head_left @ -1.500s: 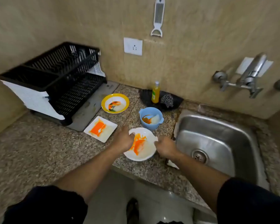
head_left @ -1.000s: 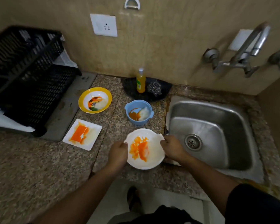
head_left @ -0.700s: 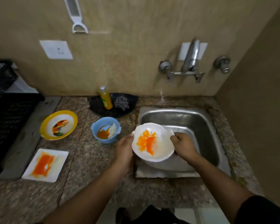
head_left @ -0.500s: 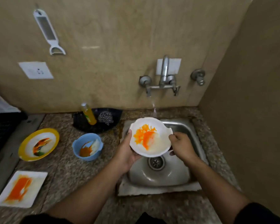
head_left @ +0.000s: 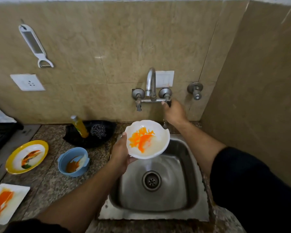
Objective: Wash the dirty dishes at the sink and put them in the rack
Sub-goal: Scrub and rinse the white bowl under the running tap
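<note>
A: Head view. Left hand [head_left: 120,154]?
B: Curled on the white bowl's [head_left: 148,139] left rim, thumb on the edge, holding it over the sink [head_left: 190,165]. Orange smears inside.
A: Right hand [head_left: 174,112]?
B: Raised to the tap [head_left: 150,88], fingers closed round the right handle [head_left: 168,103].
A: Other dishes?
B: On the desk [head_left: 45,182], left of the sink: blue bowl [head_left: 73,162], yellow plate [head_left: 26,156], square plate [head_left: 5,201], all stained. Rack [head_left: 0,137] at the left edge.

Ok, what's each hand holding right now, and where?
Left hand holds the white bowl by its left rim, over the sink. Right hand grips the tap's right handle.
</note>
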